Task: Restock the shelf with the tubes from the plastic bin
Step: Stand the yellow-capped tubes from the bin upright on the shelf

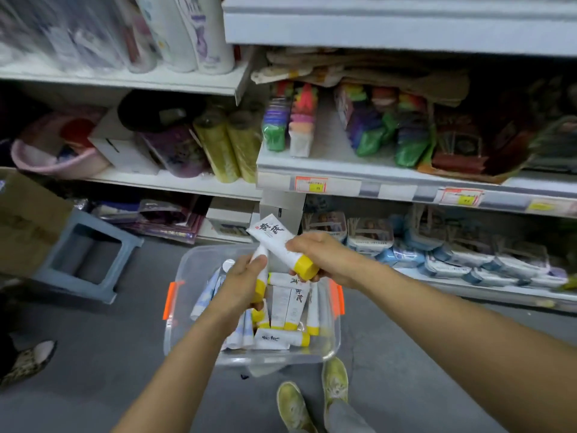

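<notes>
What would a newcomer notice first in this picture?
The two hands meet at the centre: the right hand grips a white tube with a yellow cap, and the left hand holds a second tube. Just below them, on the floor, stands a clear plastic bin with orange latches, holding more such tubes. Behind it, crowded store shelves fill the upper half.

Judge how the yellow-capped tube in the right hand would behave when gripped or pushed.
Probably light: the right hand alone holds the tube near its cap. Its flat crimped end suggests a soft body. That round cap may let it roll.
</notes>
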The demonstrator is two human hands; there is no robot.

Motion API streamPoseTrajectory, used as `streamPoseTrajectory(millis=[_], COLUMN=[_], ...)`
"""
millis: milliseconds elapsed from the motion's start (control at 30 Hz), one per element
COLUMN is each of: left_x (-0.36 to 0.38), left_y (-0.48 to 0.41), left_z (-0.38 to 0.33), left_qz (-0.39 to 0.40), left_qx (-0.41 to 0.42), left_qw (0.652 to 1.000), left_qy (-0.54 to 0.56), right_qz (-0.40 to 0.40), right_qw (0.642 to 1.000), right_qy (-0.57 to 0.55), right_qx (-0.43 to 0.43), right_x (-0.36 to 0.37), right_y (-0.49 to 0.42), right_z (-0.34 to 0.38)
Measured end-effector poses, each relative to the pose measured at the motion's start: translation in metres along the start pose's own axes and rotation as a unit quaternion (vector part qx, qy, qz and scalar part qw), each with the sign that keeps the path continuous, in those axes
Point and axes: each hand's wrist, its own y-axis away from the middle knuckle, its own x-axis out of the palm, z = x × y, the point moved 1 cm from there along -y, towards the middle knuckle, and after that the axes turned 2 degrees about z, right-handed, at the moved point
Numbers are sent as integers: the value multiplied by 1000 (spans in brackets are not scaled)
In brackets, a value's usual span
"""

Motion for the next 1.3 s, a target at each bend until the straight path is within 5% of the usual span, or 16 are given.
streamPoseTrajectory(millis=[467,867,1033,1300], left_x=[20,87,134,191], left_y=[63,73,61,30], left_z=[-136,-252,-305,-366], left_qz=[29,31,6,-9], left_qx=[234,349,337,318], left_qw=[972,937,937,934], left_qy=[-4,13,94,163], right_qz=[-35,-153,-195,-379], right_qw=[977,933,912,854], right_qy=[-111,-65,-27,66], right_qx=[-178,-318,-359,-350], right_x=[-47,-136,-200,-326], right_y=[94,138,152,129], right_z=[95,174,212,261])
